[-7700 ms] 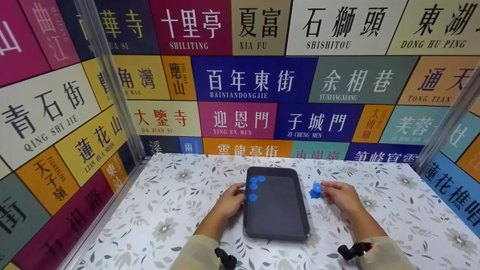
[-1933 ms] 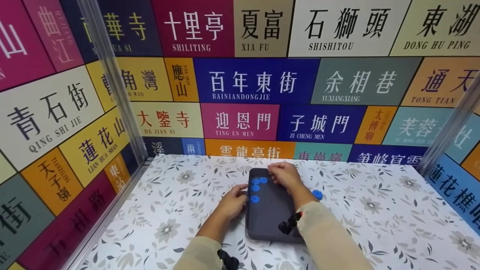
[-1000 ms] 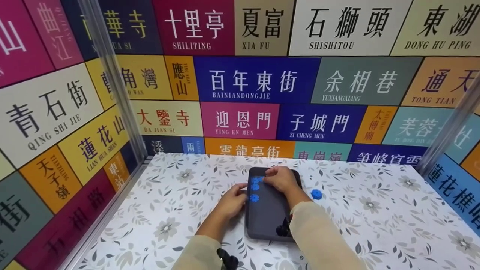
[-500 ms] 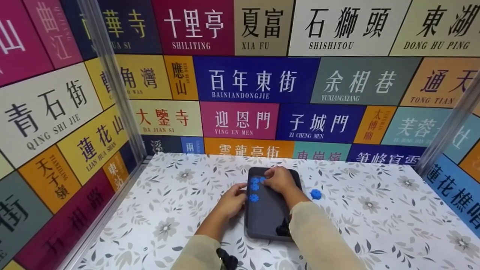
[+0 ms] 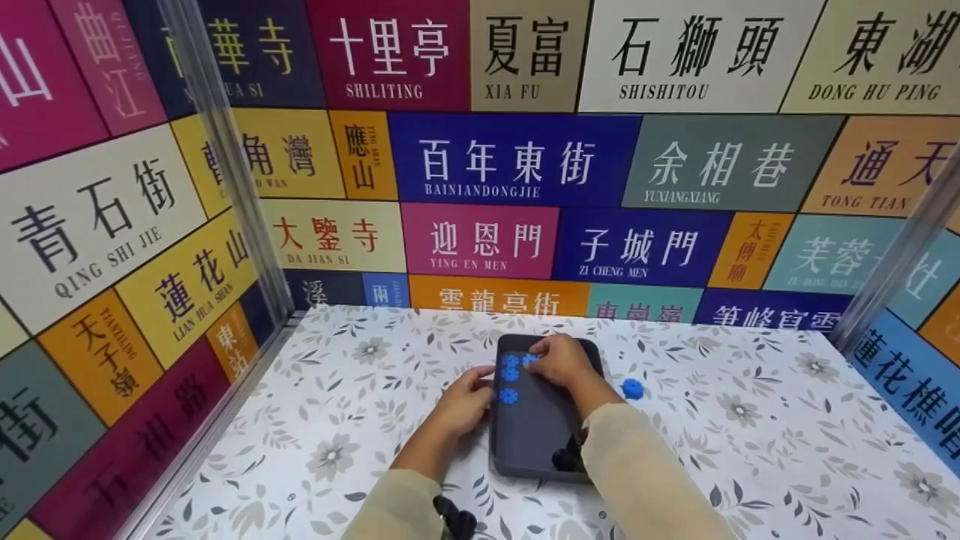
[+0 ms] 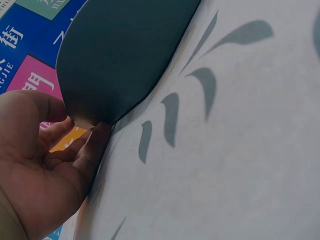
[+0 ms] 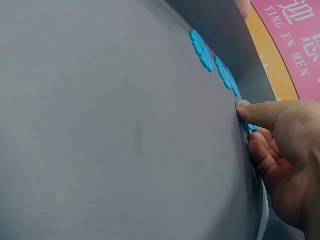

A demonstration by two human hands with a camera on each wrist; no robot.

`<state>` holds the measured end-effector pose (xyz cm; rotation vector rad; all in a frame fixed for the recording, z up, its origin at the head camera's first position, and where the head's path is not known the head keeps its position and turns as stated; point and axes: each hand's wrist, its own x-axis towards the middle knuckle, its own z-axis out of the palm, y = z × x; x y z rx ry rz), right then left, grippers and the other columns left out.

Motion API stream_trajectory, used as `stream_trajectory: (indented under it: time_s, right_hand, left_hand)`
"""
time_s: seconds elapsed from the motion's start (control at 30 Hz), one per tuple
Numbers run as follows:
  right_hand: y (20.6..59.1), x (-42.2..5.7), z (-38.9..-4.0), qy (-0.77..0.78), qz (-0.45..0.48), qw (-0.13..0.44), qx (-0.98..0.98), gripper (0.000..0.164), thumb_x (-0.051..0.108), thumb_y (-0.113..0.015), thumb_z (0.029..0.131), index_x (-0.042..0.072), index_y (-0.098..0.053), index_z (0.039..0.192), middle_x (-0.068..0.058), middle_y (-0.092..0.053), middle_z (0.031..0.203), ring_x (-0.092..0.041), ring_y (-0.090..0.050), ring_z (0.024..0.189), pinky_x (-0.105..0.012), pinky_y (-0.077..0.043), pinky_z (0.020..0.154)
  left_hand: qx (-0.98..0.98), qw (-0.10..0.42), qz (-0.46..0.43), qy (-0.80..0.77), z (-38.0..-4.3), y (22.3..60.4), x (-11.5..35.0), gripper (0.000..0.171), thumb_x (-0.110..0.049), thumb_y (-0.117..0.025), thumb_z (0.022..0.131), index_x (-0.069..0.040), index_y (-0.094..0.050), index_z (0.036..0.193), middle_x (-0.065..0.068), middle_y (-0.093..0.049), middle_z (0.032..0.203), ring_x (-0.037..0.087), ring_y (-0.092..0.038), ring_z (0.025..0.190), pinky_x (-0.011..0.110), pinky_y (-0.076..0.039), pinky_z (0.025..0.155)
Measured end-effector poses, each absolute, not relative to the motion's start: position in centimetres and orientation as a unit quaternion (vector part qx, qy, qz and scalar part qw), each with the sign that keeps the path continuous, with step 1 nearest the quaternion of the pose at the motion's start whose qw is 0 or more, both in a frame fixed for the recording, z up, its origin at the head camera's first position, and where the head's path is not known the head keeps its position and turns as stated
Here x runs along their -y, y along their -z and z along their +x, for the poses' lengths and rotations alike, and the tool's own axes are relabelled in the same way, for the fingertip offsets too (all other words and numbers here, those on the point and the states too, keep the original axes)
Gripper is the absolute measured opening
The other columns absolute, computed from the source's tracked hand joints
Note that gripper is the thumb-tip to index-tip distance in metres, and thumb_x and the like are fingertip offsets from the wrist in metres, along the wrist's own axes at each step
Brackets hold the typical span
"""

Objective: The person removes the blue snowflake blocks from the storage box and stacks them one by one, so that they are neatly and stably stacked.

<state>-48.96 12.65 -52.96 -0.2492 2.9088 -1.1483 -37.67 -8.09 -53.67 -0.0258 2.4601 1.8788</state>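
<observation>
ok so on my feed the right hand [image 5: 559, 361] has a narrow pinch on a blue flower piece [image 7: 249, 126], down inside the dark gray tray [image 5: 529, 442] near its far end. Three other blue flowers [image 5: 508, 396] sit along the tray's left wall, two bunched up, one nearer the person. Left hand [image 5: 466, 403] has that side's edge between thumb and fingers. More blue stuff [image 5: 632, 388] lies on the leafy tablecloth [image 5: 720, 465], just right of the tray.

Blue flower [image 7: 251, 127] partly behind right hand [image 7: 292, 155]
</observation>
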Motion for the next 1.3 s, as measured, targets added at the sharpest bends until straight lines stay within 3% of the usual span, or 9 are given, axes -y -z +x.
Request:
stream_trajectory:
  time_s: [0.2, 0.37, 0.63, 0.87, 1.13, 1.3]
  right_hand:
    - [52.7, -12.9, -48.9, 0.371, -0.085, -0.014, -0.925, 0.027, 0.015, -0.089, 0.082, 0.008, -0.084, 0.108, -0.007, -0.080, 0.094, -0.016, -0.067, 0.082, -0.033, -0.058, 0.077]
    - [52.4, -13.2, -48.9, 0.393, -0.081, -0.015, -0.916, 0.019, 0.013, -0.081, 0.090, 0.007, -0.084, 0.108, -0.006, -0.082, 0.092, -0.011, -0.069, 0.070, -0.027, -0.057, 0.066]
    - [50.9, -13.6, -48.5, 0.428, -0.078, -0.006, -0.900, 0.018, 0.013, -0.075, 0.095, 0.004, -0.082, 0.109, -0.007, -0.080, 0.084, -0.009, -0.069, 0.067, -0.024, -0.054, 0.064]
    - [49.1, -15.2, -46.9, 0.530, -0.055, -0.021, -0.846, 0.023, 0.012, -0.077, 0.095, 0.000, -0.081, 0.114, -0.010, -0.081, 0.096, -0.010, -0.072, 0.071, -0.028, -0.062, 0.072]
    - [48.0, -19.8, -43.8, 0.620, -0.020, -0.034, -0.784, 0.039, 0.017, -0.076, 0.099, -0.003, -0.073, 0.131, -0.011, -0.079, 0.115, -0.008, -0.075, 0.082, -0.025, -0.064, 0.081]
    - [48.1, -22.7, -42.5, 0.641, -0.003, -0.022, -0.767, 0.043, 0.020, -0.074, 0.101, -0.004, -0.069, 0.137, -0.006, -0.078, 0.112, -0.008, -0.077, 0.087, -0.024, -0.064, 0.083]
  left_hand:
    - [-0.794, 0.024, -0.005, -0.608, -37.8, 53.7, 7.8, 0.055, -0.014, -0.059, 0.094, -0.008, -0.060, 0.150, 0.016, -0.072, 0.136, 0.022, -0.070, 0.109, 0.037, -0.060, 0.090]
    - [-0.795, 0.017, -0.008, -0.607, -37.9, 53.7, 7.6, 0.055, -0.013, -0.059, 0.094, -0.008, -0.061, 0.148, 0.016, -0.073, 0.134, 0.022, -0.071, 0.109, 0.038, -0.060, 0.091]
    - [-0.803, 0.012, -0.004, -0.596, -37.8, 53.7, 7.5, 0.053, -0.014, -0.060, 0.094, -0.009, -0.062, 0.147, 0.016, -0.073, 0.134, 0.023, -0.069, 0.110, 0.039, -0.059, 0.093]
    - [-0.802, 0.014, -0.001, -0.597, -37.7, 53.7, 7.6, 0.053, -0.014, -0.060, 0.095, -0.010, -0.062, 0.148, 0.016, -0.072, 0.134, 0.022, -0.069, 0.108, 0.037, -0.059, 0.090]
    - [-0.795, 0.021, -0.009, -0.606, -37.6, 53.7, 7.9, 0.056, -0.015, -0.060, 0.094, -0.011, -0.060, 0.150, 0.015, -0.071, 0.138, 0.023, -0.070, 0.109, 0.037, -0.060, 0.091]
    - [-0.788, 0.024, -0.011, -0.615, -37.6, 53.8, 8.0, 0.057, -0.013, -0.059, 0.094, -0.009, -0.059, 0.151, 0.016, -0.071, 0.138, 0.023, -0.071, 0.108, 0.037, -0.060, 0.090]
